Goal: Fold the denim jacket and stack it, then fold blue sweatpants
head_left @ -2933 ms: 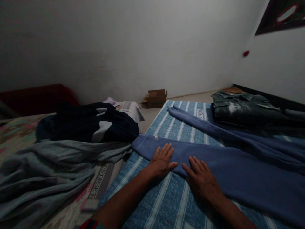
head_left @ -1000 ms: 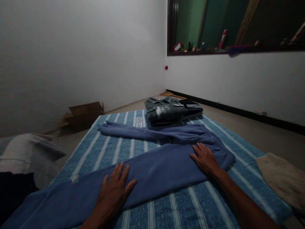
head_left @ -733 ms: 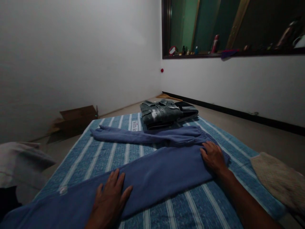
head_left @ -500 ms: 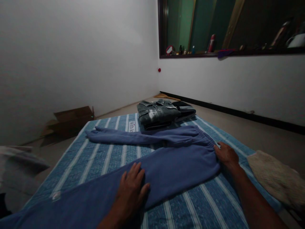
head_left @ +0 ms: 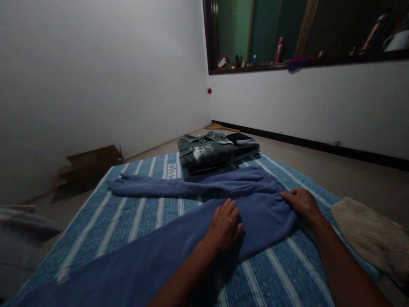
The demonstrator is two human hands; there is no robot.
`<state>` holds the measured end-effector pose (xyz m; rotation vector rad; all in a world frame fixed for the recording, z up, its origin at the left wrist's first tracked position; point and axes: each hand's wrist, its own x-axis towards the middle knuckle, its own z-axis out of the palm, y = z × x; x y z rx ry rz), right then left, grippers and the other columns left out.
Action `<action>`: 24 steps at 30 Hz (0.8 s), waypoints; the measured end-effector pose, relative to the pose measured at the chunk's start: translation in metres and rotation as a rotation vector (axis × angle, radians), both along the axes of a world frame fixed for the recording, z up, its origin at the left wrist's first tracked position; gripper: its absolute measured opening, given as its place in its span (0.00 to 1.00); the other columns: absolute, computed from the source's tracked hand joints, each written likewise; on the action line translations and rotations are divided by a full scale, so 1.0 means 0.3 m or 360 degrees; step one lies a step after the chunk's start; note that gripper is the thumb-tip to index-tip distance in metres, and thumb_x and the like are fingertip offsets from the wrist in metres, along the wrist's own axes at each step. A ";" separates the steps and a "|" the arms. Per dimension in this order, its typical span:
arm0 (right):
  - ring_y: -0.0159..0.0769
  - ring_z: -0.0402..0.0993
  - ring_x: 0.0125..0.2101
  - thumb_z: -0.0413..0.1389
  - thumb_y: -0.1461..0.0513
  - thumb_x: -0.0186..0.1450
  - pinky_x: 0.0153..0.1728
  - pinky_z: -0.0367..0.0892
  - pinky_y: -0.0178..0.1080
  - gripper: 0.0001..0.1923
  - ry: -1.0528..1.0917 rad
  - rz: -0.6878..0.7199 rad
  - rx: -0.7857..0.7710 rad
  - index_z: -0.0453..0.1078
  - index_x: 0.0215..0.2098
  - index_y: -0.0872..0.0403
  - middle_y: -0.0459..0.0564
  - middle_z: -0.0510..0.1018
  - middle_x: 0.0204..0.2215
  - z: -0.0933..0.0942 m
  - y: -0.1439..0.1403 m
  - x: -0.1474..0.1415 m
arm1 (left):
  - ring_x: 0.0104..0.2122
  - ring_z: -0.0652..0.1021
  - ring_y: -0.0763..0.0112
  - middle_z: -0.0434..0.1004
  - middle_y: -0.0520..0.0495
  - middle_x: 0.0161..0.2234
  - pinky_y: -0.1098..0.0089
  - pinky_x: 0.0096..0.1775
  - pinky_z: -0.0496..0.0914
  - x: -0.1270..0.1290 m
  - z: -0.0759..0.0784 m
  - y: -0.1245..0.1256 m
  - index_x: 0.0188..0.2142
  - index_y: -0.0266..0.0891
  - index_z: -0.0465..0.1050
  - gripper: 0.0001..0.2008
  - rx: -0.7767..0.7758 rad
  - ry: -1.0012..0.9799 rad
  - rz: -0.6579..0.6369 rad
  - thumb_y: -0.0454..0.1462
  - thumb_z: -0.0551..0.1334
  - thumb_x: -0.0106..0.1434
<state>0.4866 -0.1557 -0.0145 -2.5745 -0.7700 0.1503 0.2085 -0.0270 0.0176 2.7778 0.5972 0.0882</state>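
A pair of blue-violet sweatpants (head_left: 179, 238) lies spread across a blue striped mat (head_left: 140, 213), legs running to the left, waistband to the right. My left hand (head_left: 225, 226) presses flat on the near leg close to the seat, fingers together. At the waistband edge my right hand (head_left: 302, 204) rests on the fabric with fingers curled over it; whether it grips the cloth I cannot tell. The far leg (head_left: 150, 186) lies flat beyond both hands.
A folded dark green denim shirt (head_left: 204, 151) sits on other folded clothes at the mat's far end. A flattened cardboard box (head_left: 86, 164) lies by the left wall. A beige cloth (head_left: 367, 234) lies right of the mat. Bottles line a dark window ledge (head_left: 287, 64).
My left hand has slid right along the near leg toward the seat. My right hand has moved to the waistband's edge. My view turned right, away from the clothes pile.
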 end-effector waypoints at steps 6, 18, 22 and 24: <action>0.45 0.74 0.34 0.49 0.46 0.62 0.28 0.61 0.38 0.23 -0.0294 -0.0074 -0.0177 0.71 0.41 0.53 0.55 0.78 0.32 -0.013 -0.015 -0.021 | 0.65 0.51 0.54 0.49 0.37 0.66 0.46 0.61 0.49 0.082 -0.071 0.039 0.62 0.38 0.55 0.29 0.0010 0.0082 0.0025 0.48 0.53 0.65; 0.40 0.73 0.37 0.49 0.58 0.65 0.38 0.66 0.39 0.11 -0.0721 0.0608 0.0317 0.72 0.38 0.53 0.53 0.77 0.37 0.008 0.119 -0.201 | 0.65 0.50 0.55 0.48 0.39 0.66 0.44 0.61 0.46 0.064 -0.124 0.028 0.64 0.39 0.52 0.33 0.0009 0.0000 0.0060 0.54 0.45 0.66; 0.38 0.73 0.36 0.48 0.61 0.66 0.38 0.66 0.37 0.11 -0.0716 0.1074 0.0512 0.73 0.35 0.53 0.51 0.77 0.34 -0.041 0.226 -0.308 | 0.65 0.52 0.54 0.50 0.39 0.66 0.43 0.61 0.46 0.061 -0.129 0.022 0.64 0.39 0.53 0.32 -0.0017 -0.0042 0.0083 0.52 0.49 0.65; 0.40 0.72 0.39 0.48 0.63 0.65 0.41 0.66 0.40 0.11 -0.0740 0.1116 0.0506 0.73 0.36 0.54 0.52 0.77 0.37 -0.078 0.256 -0.337 | 0.64 0.52 0.54 0.51 0.39 0.65 0.43 0.61 0.46 0.057 -0.128 0.018 0.63 0.40 0.53 0.31 -0.0048 -0.0076 0.0089 0.51 0.51 0.65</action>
